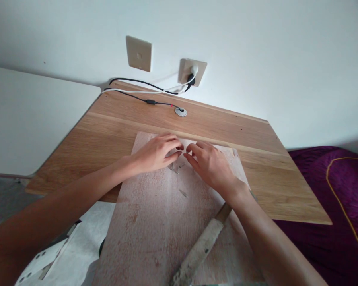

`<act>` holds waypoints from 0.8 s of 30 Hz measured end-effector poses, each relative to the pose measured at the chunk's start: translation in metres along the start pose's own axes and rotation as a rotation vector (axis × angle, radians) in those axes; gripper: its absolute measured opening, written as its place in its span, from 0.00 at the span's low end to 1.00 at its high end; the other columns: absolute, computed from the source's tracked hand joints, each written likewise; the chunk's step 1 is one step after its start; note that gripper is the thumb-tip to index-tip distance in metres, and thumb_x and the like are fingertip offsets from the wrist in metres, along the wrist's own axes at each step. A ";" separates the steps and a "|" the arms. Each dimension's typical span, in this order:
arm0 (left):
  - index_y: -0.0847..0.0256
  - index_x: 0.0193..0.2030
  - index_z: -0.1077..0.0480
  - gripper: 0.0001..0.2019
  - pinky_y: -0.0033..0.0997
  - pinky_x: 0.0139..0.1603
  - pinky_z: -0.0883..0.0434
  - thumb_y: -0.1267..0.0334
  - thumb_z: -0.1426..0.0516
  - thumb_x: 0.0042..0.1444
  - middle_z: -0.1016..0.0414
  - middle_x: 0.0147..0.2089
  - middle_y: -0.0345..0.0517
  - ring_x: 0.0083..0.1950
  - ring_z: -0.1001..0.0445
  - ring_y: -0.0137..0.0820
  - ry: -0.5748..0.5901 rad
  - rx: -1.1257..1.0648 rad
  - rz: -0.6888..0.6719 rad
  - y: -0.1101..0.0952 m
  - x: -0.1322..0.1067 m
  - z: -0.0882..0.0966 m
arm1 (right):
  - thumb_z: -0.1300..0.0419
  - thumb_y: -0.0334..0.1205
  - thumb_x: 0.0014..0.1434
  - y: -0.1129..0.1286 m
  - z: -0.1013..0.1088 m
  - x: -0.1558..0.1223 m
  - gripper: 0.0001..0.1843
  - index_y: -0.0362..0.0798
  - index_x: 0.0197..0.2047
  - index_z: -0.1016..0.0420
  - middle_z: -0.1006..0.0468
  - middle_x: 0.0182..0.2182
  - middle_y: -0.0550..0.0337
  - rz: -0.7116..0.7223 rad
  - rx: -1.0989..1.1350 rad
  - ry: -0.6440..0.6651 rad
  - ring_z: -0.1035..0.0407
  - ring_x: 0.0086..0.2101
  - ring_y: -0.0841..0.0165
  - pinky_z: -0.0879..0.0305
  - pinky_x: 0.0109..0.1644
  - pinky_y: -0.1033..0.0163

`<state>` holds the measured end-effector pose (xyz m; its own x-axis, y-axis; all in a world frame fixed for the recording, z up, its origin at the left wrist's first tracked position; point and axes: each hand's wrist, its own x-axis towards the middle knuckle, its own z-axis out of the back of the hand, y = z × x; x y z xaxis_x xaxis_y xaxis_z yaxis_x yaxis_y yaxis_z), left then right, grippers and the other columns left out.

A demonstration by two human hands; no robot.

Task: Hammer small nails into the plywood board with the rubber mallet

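A pale plywood board (155, 234) lies across a wooden desk (113, 127) and juts toward me. My left hand (156, 153) and my right hand (210, 165) rest on the far part of the board, fingertips almost touching. Both have their fingers curled in a pinch around something small that I cannot make out. Several small metal nails (176, 167) lie on the board just below the fingertips, and one more nail (183, 194) lies nearer to me. A hammer with a worn wooden handle (198, 250) lies on the board under my right forearm.
Black and white cables (143, 93) run along the desk's back edge to a wall socket (192, 72) and a round grommet (180, 112). A blank wall plate (139, 53) sits to the left. A purple bed cover (331, 190) is at right. White parts (47, 258) lie on the floor at lower left.
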<state>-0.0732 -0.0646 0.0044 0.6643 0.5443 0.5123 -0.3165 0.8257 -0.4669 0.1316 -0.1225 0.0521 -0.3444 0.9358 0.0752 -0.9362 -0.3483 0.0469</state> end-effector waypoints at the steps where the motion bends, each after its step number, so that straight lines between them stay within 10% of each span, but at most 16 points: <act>1: 0.62 0.45 0.25 0.04 0.38 0.51 0.26 0.69 0.42 0.69 0.21 0.45 0.49 0.47 0.23 0.37 0.005 0.001 -0.009 0.000 0.000 0.000 | 0.39 0.35 0.72 0.000 0.000 0.002 0.07 0.45 0.43 0.19 0.17 0.40 0.50 -0.005 -0.007 0.005 0.23 0.40 0.59 0.34 0.39 0.59; 24: 0.59 0.34 0.18 0.13 0.36 0.47 0.29 0.60 0.40 0.68 0.26 0.38 0.48 0.42 0.27 0.34 0.204 -0.180 -0.171 -0.006 -0.002 0.008 | 0.42 0.27 0.68 -0.006 0.015 -0.011 0.09 0.48 0.42 0.22 0.17 0.40 0.53 0.150 0.220 -0.031 0.23 0.41 0.61 0.30 0.48 0.57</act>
<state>-0.0779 -0.0701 0.0116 0.8254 0.3435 0.4480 -0.0752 0.8534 -0.5157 0.1415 -0.1312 0.0658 -0.4729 0.8718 0.1276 -0.8359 -0.4897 0.2479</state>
